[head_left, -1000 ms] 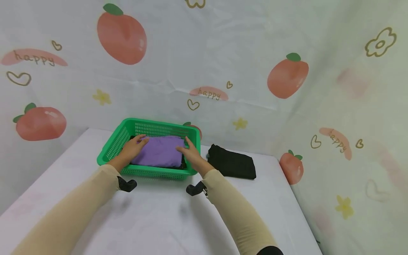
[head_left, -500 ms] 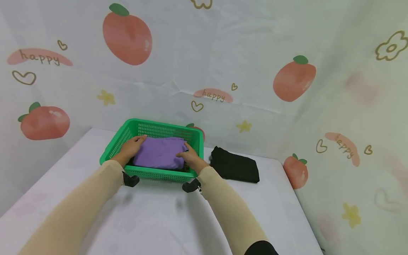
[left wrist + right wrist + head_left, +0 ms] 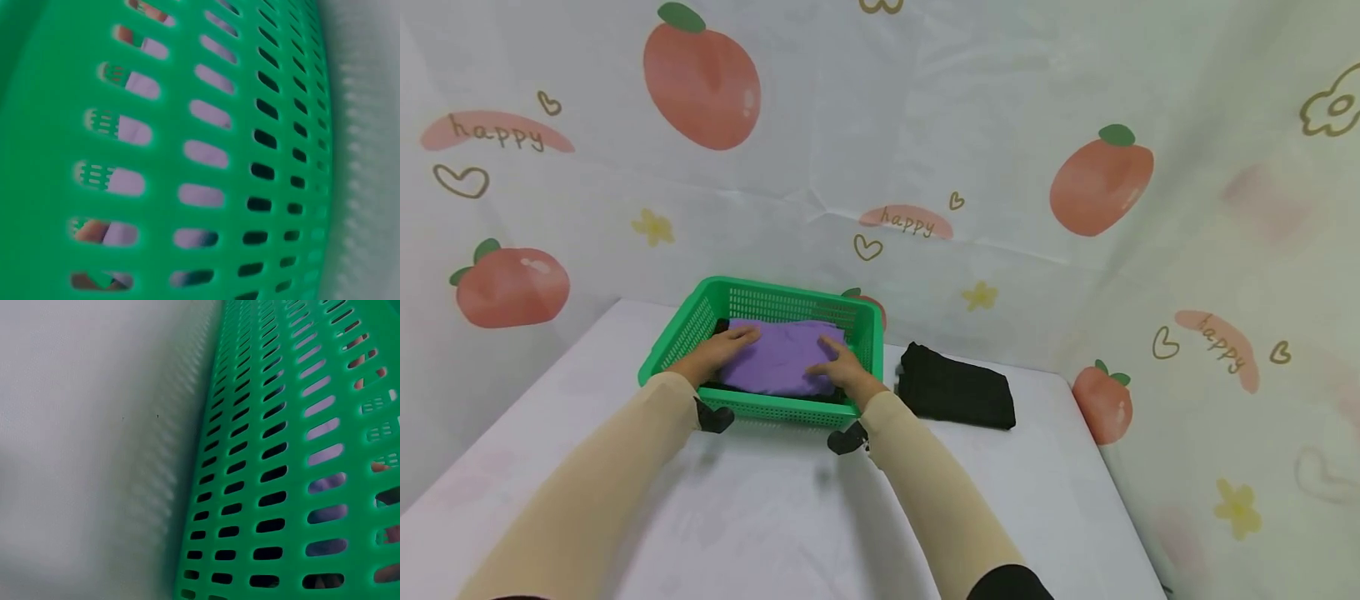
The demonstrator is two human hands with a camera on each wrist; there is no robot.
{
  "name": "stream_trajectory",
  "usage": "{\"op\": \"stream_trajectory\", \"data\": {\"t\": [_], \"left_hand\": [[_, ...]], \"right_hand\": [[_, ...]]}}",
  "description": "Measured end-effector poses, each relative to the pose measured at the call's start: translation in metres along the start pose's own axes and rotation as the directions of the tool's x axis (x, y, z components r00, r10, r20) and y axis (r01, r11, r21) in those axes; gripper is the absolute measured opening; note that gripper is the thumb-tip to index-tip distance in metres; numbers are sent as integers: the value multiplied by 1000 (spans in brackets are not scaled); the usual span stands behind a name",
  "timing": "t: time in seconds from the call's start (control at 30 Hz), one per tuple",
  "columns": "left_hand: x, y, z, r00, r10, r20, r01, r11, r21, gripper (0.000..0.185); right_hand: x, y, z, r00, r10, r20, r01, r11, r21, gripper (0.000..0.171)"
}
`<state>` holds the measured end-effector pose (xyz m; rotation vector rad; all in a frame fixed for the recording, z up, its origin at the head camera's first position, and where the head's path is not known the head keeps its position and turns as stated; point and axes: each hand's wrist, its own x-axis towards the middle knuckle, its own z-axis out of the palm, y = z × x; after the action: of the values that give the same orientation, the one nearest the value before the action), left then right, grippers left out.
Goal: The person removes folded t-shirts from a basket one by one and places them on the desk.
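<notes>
Purple cloth (image 3: 781, 358), folded, is pictured lying inside a green basket (image 3: 760, 408) on a white table (image 3: 790, 508), on top of something dark that shows only at its edges. It is pressed flat from both sides: the left hand (image 3: 718, 354) is laid on its left part and the right hand (image 3: 838, 367) on its right part, fingers stretched out and nothing clasped in either. The step in hand is judged to be the settling of the cloth into the basket; what comes next would call for both palms to be lifted straight up so the fold is not dragged. A black garment (image 3: 957, 387) is seen folded just beside the basket. Little is given by the wrist views: only the slotted basket wall (image 3: 206, 156) is shown, with slivers of purple behind. The dark layer beneath the cloth cannot be identified.
</notes>
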<state>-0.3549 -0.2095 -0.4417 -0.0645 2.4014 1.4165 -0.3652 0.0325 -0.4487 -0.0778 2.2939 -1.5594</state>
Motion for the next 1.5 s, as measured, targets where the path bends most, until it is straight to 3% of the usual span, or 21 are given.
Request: {"op": "stream_trajectory", "data": {"t": [0.13, 0.37, 0.5, 0.7, 0.93, 1.3, 1.5], "left_hand": [[2, -3, 2, 999, 21, 49, -19, 998, -56, 73], [6, -5, 4, 996, 78, -46, -73, 993, 95, 73], [7, -4, 5, 991, 110, -79, -98, 985, 145, 68], [5, -1, 5, 987, 123, -105, -105, 981, 164, 64], [3, 1, 4, 986, 108, -126, -84, 980, 182, 63], [-4, 2, 1, 985, 45, -167, -46, 999, -1, 62], [-2, 0, -1, 985, 39, -170, -46, 998, -35, 63]], "right_hand": [[1, 1, 1, 1000, 6, -2, -6, 1000, -5, 74], [2, 1, 0, 999, 46, 9, -47, 998, 30, 71], [0, 0, -2, 996, 60, 69, -69, 989, 132, 73], [0, -2, -5, 985, 78, 152, -107, 974, 197, 78], [-1, -4, -6, 982, 88, 167, -121, 972, 202, 79], [1, -4, -2, 992, 94, 86, -114, 952, 284, 58], [2, -4, -1, 993, 97, 69, -113, 946, 304, 57]]}}
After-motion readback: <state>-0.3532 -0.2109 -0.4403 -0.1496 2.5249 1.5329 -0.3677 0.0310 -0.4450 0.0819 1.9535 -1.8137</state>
